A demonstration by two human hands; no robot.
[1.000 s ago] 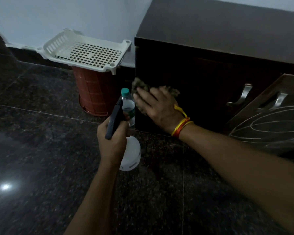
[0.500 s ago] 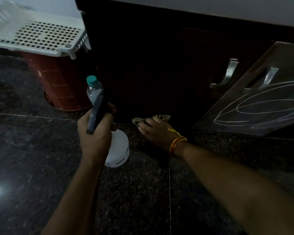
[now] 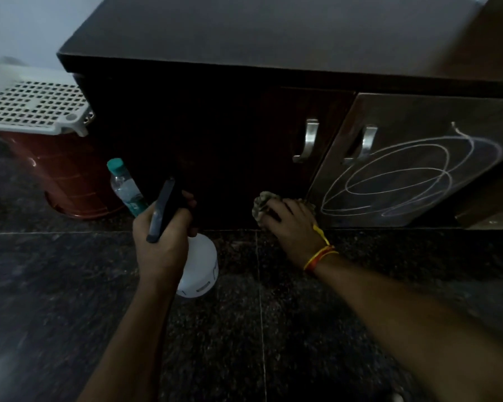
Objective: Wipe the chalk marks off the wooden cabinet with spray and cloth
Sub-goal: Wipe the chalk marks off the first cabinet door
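Two hands at work over a dark, speckled stone floor laid in large tiles with thin pale joints. Wooden cabinet: low, dark brown, flat top, set against a pale wall; two doors with metal bar handles, the right door standing ajar. Chalk marks: white looping ovals drawn across the face of the right door, unwiped. Left hand: fingers wrapped round the dark trigger head of a spray bottle, whose white body hangs below the fist, held in front of the left door. Right hand: curled over a crumpled, mottled cloth, pressing it at the bottom of the cabinet where the two doors meet, just left of the chalk; an orange and yellow thread band circles the wrist. Clear water bottle with a teal cap, standing at the cabinet's left corner. Red-brown plastic bin beside it, with a white perforated tray resting on top.
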